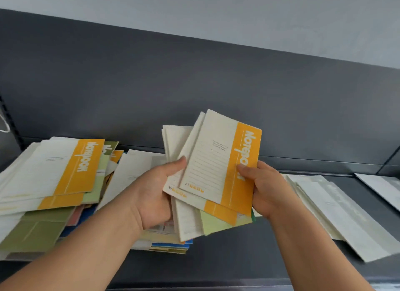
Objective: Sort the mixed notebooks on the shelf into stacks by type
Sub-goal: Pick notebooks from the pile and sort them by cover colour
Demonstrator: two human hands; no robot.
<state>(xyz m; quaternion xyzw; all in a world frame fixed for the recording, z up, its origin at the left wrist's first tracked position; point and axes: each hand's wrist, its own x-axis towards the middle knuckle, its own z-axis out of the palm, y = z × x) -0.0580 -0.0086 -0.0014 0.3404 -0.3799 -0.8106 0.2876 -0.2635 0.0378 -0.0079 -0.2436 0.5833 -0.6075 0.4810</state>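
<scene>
- A fan of notebooks (188,221) is held above the middle of the shelf (238,260), an orange-banded notebook (216,161) on top.
- The left hand (151,195) grips the fan's left side; the right hand (268,191) pinches the orange-banded notebook's right edge.
- A mixed pile (54,182) lies at the shelf's left end, a pale stack (335,210) towards its right.

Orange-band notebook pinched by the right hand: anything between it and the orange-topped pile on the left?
Only the left hand and the fanned notebooks it holds, just below-left of the orange-band notebook. The orange-topped pile has a bare top.
</scene>
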